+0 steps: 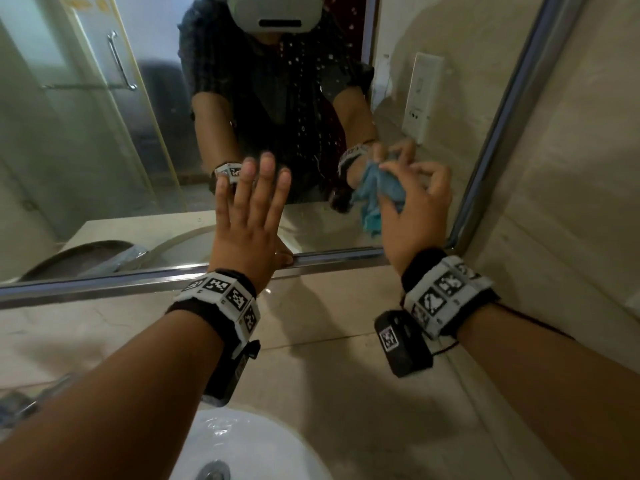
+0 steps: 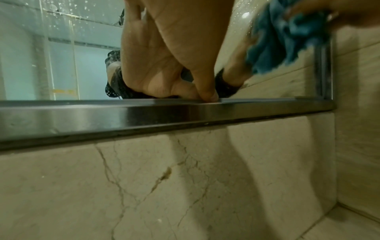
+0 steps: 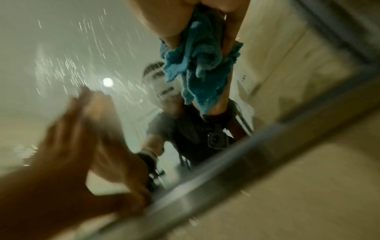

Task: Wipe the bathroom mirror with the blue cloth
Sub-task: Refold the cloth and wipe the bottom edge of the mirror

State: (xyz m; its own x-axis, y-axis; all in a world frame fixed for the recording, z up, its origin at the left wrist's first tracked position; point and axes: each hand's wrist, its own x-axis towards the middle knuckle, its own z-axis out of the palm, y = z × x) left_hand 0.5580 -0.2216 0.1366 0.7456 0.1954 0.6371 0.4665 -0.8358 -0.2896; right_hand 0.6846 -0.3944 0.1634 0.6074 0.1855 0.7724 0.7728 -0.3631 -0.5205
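The bathroom mirror fills the wall ahead, its glass speckled with water drops, inside a metal frame. My left hand lies flat against the lower glass with straight fingers, its thumb touching the bottom frame. My right hand grips the bunched blue cloth and holds it at the glass near the mirror's lower right corner. The cloth hangs crumpled below my fingers, and it shows again as the blue cloth at upper right in the left wrist view. The mirror reflects me and both hands.
A white basin with a metal drain sits below my arms. Beige marble tiles cover the wall under the mirror and the side wall at right. The glass reflects a shower door with a handle and a white wall socket.
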